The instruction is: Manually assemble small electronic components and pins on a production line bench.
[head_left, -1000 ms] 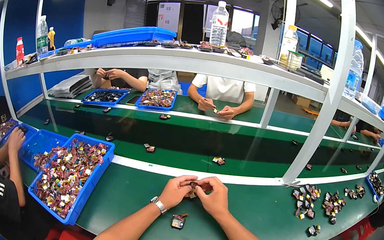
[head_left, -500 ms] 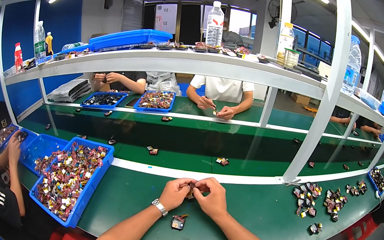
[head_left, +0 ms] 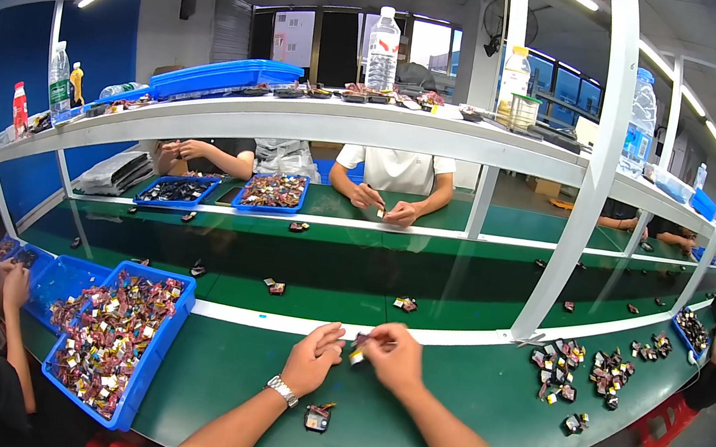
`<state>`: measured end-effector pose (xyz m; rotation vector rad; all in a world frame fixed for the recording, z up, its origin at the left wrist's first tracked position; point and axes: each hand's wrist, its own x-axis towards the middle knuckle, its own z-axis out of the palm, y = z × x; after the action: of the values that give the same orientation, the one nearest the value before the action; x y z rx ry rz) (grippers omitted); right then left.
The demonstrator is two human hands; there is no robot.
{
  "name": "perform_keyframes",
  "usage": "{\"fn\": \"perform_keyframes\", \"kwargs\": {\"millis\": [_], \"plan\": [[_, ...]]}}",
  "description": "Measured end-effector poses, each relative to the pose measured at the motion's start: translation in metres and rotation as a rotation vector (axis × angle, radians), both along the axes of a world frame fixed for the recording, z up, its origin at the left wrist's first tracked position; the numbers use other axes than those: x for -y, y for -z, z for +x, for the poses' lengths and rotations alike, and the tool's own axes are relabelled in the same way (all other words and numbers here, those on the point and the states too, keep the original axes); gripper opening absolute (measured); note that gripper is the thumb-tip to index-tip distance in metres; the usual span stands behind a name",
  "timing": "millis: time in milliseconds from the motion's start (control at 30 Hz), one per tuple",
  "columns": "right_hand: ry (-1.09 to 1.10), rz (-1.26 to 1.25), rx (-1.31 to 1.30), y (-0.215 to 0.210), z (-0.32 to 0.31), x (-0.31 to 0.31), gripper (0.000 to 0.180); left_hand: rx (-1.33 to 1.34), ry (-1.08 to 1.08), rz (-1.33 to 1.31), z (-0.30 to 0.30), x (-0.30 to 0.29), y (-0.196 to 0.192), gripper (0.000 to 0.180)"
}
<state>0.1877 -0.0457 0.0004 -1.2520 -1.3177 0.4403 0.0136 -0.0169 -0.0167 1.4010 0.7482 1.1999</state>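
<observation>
My right hand [head_left: 394, 357] pinches a small black part with yellow and white bits [head_left: 357, 356] over the green table. Just left of it, my left hand [head_left: 314, 359] has its fingers stretched out and holds nothing; a metal watch is on that wrist. Between my forearms a similar black part with a reddish-yellow wire bundle [head_left: 317, 417] lies flat on the table. Off to the left stands a blue tray [head_left: 153, 355], heaped with such wired parts.
Loose clusters of parts [head_left: 556, 367] lie on the table at the right. A white shelf post [head_left: 579, 202] rises beyond my hands. Past the white rail [head_left: 258, 319], parts are scattered on a dark green strip. Co-workers sit opposite, left and far right.
My hands have come apart; the left one has let go and opened. The small part stays in my right fingers, tilted differently. The whole view has shifted slightly.
</observation>
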Motion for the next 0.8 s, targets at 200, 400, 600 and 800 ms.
{"fn": "perform_keyframes", "kwargs": {"millis": [200, 400, 600, 800], "plan": [[0.589, -0.131, -0.150, 0.029, 0.159, -0.070, 0.021, -0.225, 0.027, 0.002, -0.009, -0.014, 0.004, 0.030], [0.759, -0.128, 0.221, 0.035, 0.210, -0.087, 0.016, -0.410, 0.023, 0.113, 0.000, -0.007, -0.008, 0.019], [0.495, -0.109, 0.581, 0.006, 0.115, -0.093, 0.039, -0.460, -0.034, 0.138, -0.015, -0.014, -0.002, 0.019], [0.440, -0.179, 0.571, 0.035, 0.129, -0.096, 0.049, -0.394, -0.005, 0.170, -0.001, -0.017, 0.001, 0.019]]}}
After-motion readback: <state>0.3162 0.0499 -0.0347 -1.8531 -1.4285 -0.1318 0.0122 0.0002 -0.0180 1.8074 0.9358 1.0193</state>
